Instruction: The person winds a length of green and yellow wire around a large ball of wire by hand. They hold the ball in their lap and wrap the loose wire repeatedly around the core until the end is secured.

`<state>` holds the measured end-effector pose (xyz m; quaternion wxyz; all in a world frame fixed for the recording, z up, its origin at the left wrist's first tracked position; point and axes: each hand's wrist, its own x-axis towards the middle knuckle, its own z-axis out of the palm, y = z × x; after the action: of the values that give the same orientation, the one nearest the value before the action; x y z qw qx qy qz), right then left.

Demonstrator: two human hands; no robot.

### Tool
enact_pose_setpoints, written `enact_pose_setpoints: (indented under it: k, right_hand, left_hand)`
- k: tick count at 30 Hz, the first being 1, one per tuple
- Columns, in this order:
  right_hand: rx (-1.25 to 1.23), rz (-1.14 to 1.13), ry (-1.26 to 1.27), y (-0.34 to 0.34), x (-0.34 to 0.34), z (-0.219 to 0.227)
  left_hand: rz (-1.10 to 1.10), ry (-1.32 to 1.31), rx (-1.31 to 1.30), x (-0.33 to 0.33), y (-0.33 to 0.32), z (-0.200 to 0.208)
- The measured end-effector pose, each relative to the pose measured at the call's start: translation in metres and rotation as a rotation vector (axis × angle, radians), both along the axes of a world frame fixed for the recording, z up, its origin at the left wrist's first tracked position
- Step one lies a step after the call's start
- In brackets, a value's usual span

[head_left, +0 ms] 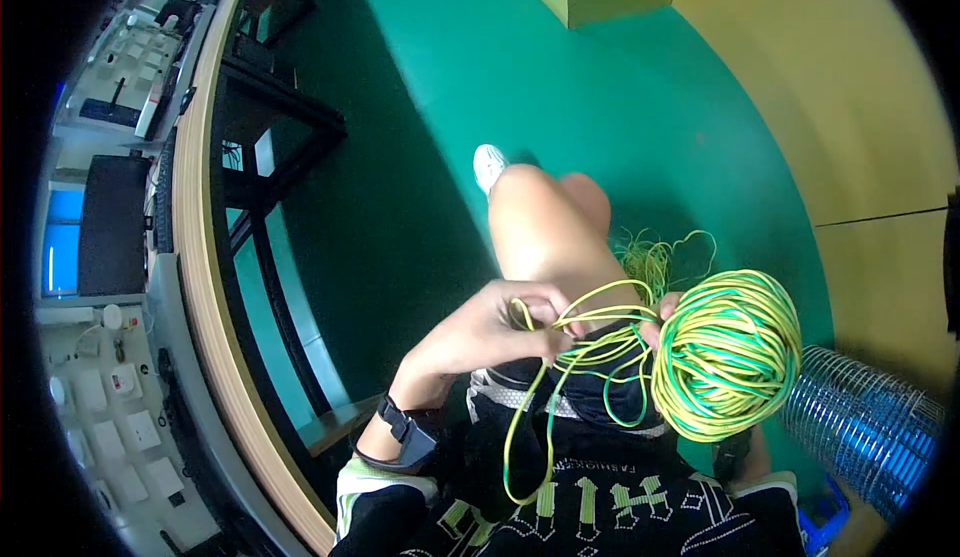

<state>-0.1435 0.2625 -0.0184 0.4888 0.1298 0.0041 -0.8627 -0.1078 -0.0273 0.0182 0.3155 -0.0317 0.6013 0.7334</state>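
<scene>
A big ball of yellow-and-green wire (728,357) sits in front of my right side. My right hand (662,319) is mostly hidden behind it, with only a few fingertips showing at its left edge, closed on the wire. Several loose strands run leftward from the ball to my left hand (530,319). That hand has its fingers curled round the strands, above my lap. One loop hangs down over my dark shirt. A loose tangle of the same wire (648,262) lies beyond my knee, near the floor.
Along the left runs a long workbench with a wooden edge (200,207), dark legs and a dark monitor (112,225). A metal mesh cylinder (865,417) with blue inside stands at the right. Yellow panels (830,87) border the green floor (500,67).
</scene>
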Motion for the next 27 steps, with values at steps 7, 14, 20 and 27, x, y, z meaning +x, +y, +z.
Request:
enact_pose_setpoints:
  k: [7,14,20,27]
  right_hand:
    - [0.059,-0.150,0.162,-0.010,-0.009,0.006]
    - [-0.097,-0.358,0.349,-0.012,-0.004,-0.005]
    - [0.245,-0.173,0.526,0.008,-0.001,-0.008]
    - [0.741,-0.085,0.783,-0.003,-0.002,0.015]
  left_hand:
    - [0.202,0.121,0.225,0.006,0.018,-0.005]
    - [0.153,0.232,0.419,0.006,0.035,-0.011]
    - [0.258,0.083,0.179,0.004,0.048,0.022]
    - [0.264,0.193,-0.016,0.001,0.049,0.033]
